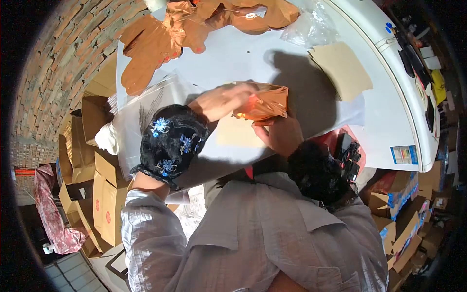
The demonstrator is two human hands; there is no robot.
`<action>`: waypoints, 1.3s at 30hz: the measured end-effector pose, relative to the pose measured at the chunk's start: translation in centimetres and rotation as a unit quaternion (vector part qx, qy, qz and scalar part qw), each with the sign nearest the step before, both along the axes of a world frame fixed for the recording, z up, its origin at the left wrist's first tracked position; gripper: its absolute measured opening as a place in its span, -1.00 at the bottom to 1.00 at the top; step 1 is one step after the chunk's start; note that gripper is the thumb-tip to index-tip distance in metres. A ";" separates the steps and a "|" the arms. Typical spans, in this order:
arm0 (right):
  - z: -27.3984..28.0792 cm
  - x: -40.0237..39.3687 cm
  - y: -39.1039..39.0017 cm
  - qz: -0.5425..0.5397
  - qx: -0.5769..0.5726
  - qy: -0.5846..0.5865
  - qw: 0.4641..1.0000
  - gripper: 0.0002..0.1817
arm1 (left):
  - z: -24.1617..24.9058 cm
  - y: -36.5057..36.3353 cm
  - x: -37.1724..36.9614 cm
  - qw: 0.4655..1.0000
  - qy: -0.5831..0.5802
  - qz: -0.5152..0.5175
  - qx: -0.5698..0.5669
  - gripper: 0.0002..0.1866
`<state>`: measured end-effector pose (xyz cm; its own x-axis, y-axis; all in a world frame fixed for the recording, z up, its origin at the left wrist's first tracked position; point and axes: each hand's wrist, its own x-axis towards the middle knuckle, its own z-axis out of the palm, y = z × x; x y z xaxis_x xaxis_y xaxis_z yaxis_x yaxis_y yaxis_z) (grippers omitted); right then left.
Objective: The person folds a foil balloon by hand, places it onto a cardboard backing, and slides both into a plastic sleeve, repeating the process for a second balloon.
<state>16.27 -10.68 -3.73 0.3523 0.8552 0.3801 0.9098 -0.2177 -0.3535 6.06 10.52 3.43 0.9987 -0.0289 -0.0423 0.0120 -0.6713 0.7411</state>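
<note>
A shiny copper-coloured foil packet with a boxy, open-looking shape is held over the white table, in front of my body. My right hand grips its near side, the thumb showing below it. My left hand reaches to the packet's left side, its fingers smeared by motion. A reddish-orange patch shows by those fingertips; I cannot make out what it is. Beneath the packet lies a beige sheet. More copper-coloured packets are spread flat along the table's far left edge.
Several beige card pieces lie at the right, with clear plastic wrap behind them. A clear printed bag is left of my arm. Dark clips or cables rest on red material. Open cardboard boxes stand lower left.
</note>
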 end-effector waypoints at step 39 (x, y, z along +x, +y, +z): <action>-0.6 4.1 1.0 0.043 -0.005 -0.064 0.997 -0.42 | -7.1 -7.5 3.8 0.903 -0.176 0.232 0.316 -0.41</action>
<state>20.36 -9.73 -4.34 0.2276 0.8841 0.4081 0.9626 -0.1409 -0.2315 9.84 3.00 -3.68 0.8520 0.3144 0.4186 0.2383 -0.9449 0.2246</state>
